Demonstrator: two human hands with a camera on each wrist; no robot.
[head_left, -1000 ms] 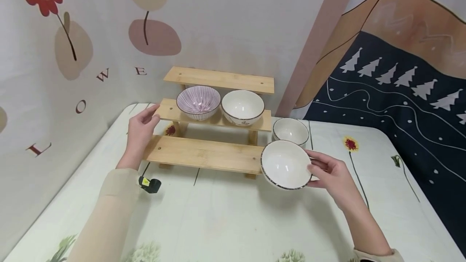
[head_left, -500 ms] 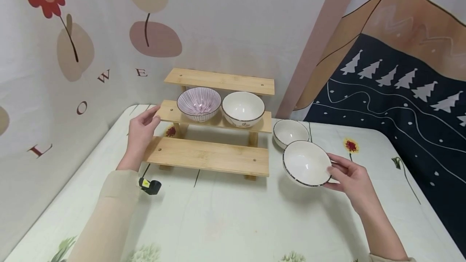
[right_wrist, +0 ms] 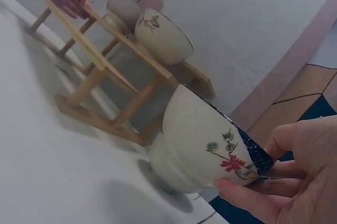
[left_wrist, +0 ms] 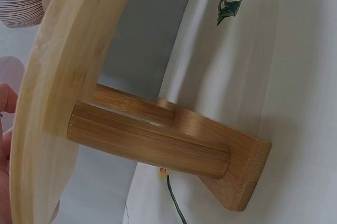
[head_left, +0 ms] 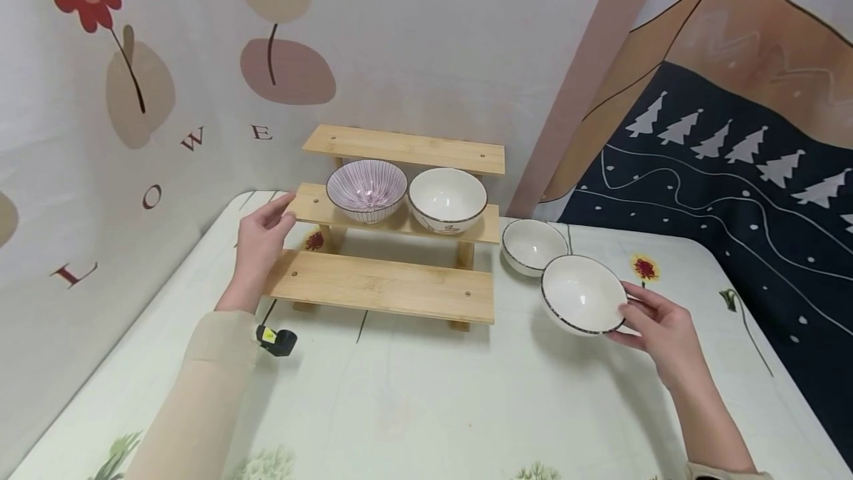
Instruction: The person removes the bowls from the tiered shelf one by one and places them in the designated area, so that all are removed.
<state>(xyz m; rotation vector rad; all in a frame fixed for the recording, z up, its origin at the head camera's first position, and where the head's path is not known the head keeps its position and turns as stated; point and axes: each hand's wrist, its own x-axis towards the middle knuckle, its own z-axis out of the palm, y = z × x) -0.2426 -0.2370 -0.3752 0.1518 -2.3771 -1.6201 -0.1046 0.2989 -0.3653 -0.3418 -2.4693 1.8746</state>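
Note:
My right hand (head_left: pixel 666 328) pinches the rim of a white bowl (head_left: pixel 583 295) with a dark patterned edge, tilted above the table. In the right wrist view, this bowl (right_wrist: pixel 202 142) shows red flowers and green leaves on its outside. Just behind it, a smaller white bowl (head_left: pixel 533 245) stands on the table, partly overlapped. My left hand (head_left: pixel 262 235) grips the left end of the middle board of a three-step wooden shelf rack (head_left: pixel 380 284). On that board sit a purple-striped bowl (head_left: pixel 366 190) and a white bowl (head_left: pixel 448 198) side by side.
A black device with a yellow label (head_left: pixel 276 339) is at the left wrist. The white tablecloth (head_left: pixel 413 398) has printed flowers. Patterned curtains (head_left: pixel 453 43) hang close behind the rack and along the right side (head_left: pixel 720 191).
My right hand has carried the white bowl rightward, away from the lowest board's right end to beside the smaller bowl. My left hand stays on the rack.

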